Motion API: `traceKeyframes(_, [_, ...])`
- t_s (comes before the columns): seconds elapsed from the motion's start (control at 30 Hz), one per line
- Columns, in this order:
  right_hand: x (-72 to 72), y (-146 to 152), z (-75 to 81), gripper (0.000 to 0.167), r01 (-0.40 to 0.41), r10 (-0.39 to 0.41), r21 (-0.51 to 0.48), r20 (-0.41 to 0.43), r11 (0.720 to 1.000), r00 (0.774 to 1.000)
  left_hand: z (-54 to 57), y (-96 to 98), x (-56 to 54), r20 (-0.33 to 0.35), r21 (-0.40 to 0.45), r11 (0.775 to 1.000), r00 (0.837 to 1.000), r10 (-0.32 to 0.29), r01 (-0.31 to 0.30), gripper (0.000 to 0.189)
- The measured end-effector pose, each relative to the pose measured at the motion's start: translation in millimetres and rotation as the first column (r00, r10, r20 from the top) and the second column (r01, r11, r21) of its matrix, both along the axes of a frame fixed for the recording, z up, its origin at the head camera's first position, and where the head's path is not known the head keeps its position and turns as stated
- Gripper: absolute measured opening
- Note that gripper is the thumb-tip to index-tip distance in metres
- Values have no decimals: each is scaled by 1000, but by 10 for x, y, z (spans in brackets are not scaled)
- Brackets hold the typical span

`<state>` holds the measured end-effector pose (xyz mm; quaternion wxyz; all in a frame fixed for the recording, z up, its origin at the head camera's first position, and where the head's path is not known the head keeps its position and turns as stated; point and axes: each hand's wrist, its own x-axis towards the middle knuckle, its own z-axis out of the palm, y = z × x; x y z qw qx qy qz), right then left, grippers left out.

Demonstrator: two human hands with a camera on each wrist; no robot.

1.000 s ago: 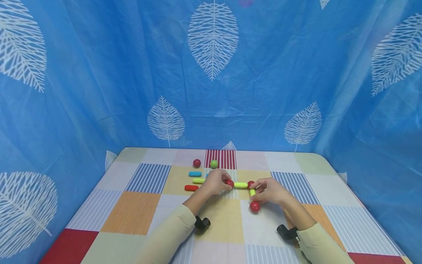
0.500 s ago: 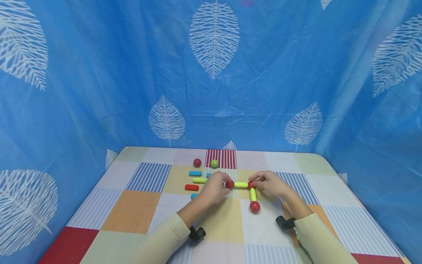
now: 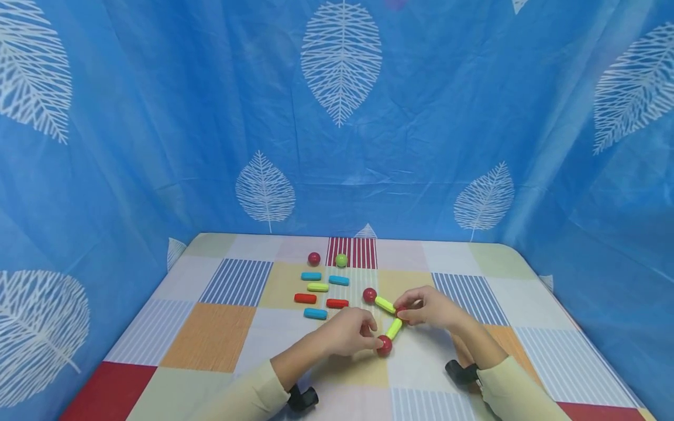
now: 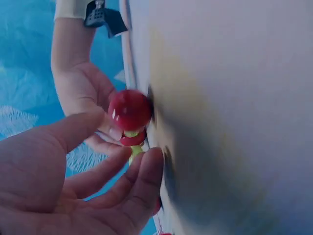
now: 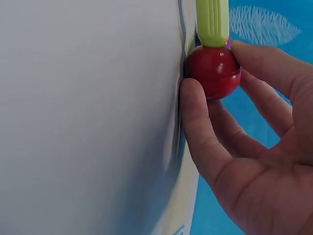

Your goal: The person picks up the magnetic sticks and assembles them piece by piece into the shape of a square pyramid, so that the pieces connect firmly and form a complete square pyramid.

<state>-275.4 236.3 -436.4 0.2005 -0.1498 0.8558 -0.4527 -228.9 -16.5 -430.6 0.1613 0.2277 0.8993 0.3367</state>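
Two yellow-green sticks [image 3: 385,304] [image 3: 394,328] and red balls are joined in a V on the table. My right hand [image 3: 429,307] pinches the red ball [image 5: 213,73] at the corner of the V, thumb and fingers on either side of it. At the near end sits another red ball [image 3: 385,345], with my left thumb right at its side. The other fingers of my left hand [image 3: 350,332] are bent loosely, their tips below that ball in the left wrist view. A third red ball [image 3: 370,295] ends the far stick, away from both hands.
Left of the V lie loose sticks: blue ones [image 3: 315,314] [image 3: 339,280] [image 3: 311,276], red ones [image 3: 337,303] [image 3: 305,298] and a yellow-green one [image 3: 318,287]. Behind them are a red ball [image 3: 314,258] and a green ball [image 3: 341,260]. A blue curtain [image 3: 337,175] surrounds the patchwork-covered table.
My left hand has left the far red ball and come nearer, to the near one. The corner and near balls have shifted toward me, the near one also leftward. My right hand now holds the corner ball.
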Motion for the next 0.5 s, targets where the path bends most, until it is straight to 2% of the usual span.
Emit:
traceKeyframes(0.07, [60,-17,2,19,4,-4,-3,14,1000,1000,-23,-2,51,27,-9,1000,1000,8,-8,32])
traceKeyframes(0.2, [155,-34,22,21,-9,9,-9,35,1000,999,-46,-27,96,-19,-28,1000,1000,1,-1,31])
traceKeyframes(0.27, [194,-37,39,24,-25,26,-8,38,1000,999,-34,-60,89,-41,-38,999,999,-1,0,27])
traceKeyframes(0.5, [315,-120,33,29,-42,45,-37,72,998,996,30,-271,-8,-22,-38,999,1000,7,-8,20])
